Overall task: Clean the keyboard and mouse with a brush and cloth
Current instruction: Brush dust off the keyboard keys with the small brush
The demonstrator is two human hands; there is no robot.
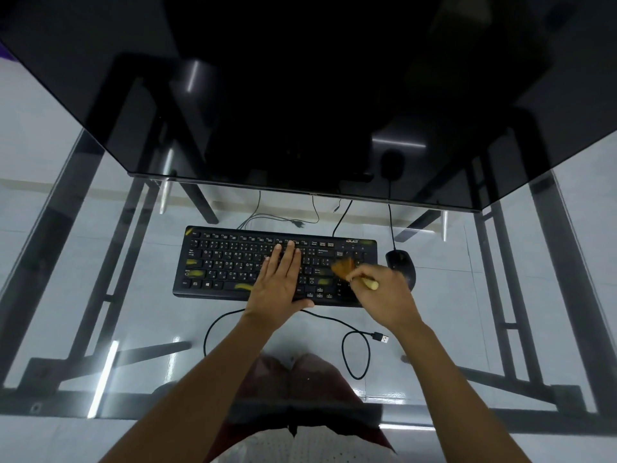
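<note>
A black keyboard (230, 262) with yellowish smudges lies on the glass desk (133, 315). My left hand (278, 282) rests flat on its middle keys, fingers together and pointing away from me. My right hand (384, 292) grips a small brush (347, 270) by its pale wooden handle. The brush's orange-brown bristles are blurred over the keyboard's right end, by the number pad. A black mouse (400, 264) sits just right of the keyboard, partly hidden behind my right hand. No cloth is in view.
A big dark monitor (300, 95) leans over the far half of the desk. The keyboard's loose cable with a USB plug (380, 337) loops on the glass near me. More cables (283, 218) run behind the keyboard. Black desk frame bars and my knees show through the glass.
</note>
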